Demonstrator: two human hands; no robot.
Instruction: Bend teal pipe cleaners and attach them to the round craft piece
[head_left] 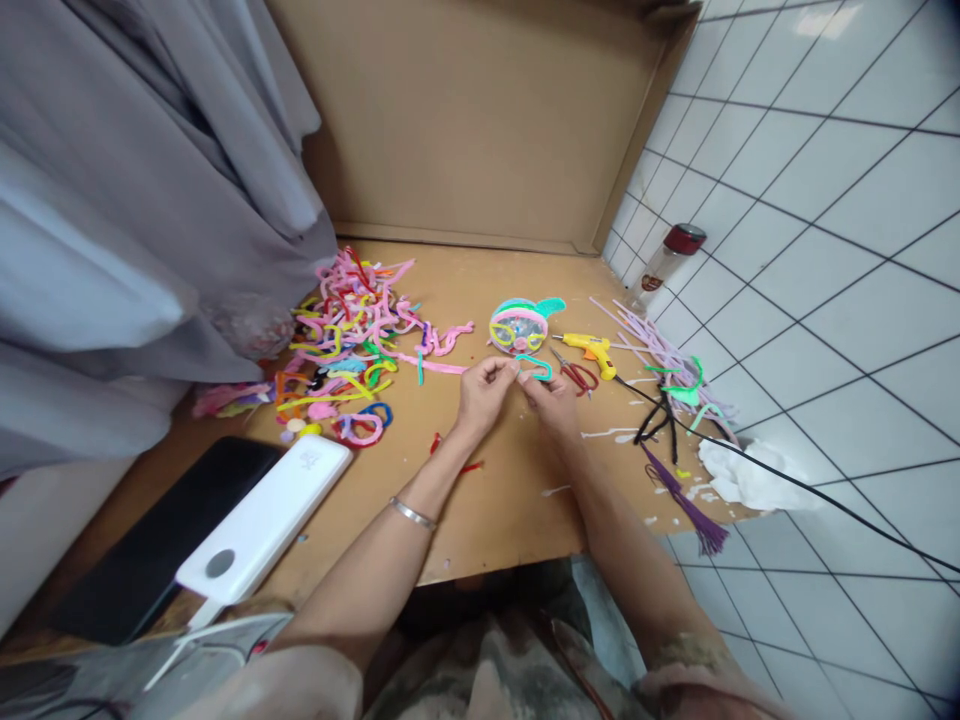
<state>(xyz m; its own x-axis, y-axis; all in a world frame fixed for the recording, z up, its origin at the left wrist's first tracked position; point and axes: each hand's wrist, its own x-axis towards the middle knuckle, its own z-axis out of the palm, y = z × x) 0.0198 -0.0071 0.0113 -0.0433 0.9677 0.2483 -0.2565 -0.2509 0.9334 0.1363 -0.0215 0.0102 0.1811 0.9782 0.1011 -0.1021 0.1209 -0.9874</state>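
Between my two hands is a turquoise pipe cleaner [537, 360] bent into a narrow loop. My left hand [486, 388] pinches one end of it with thumb and forefinger. On the other side, my right hand [552, 398] has its fingers closed on the lower part of the loop. Just beyond my hands sits a round craft piece [519, 326] with a clear middle, a pink and green rim, yellow rings like glasses and a green tuft at its upper right. Red-handled pliers or scissors [577, 375] lie close to my right hand, partly hidden.
A yellow glue gun [589, 352] lies right of the craft piece, its black cable [750, 460] running right. Tangled pipe cleaners [352, 320] heap at left, near a white power bank [266, 520]. Lilac pipe cleaners [652, 345], a bottle [664, 270] and a purple tassel [694, 510] are at right.
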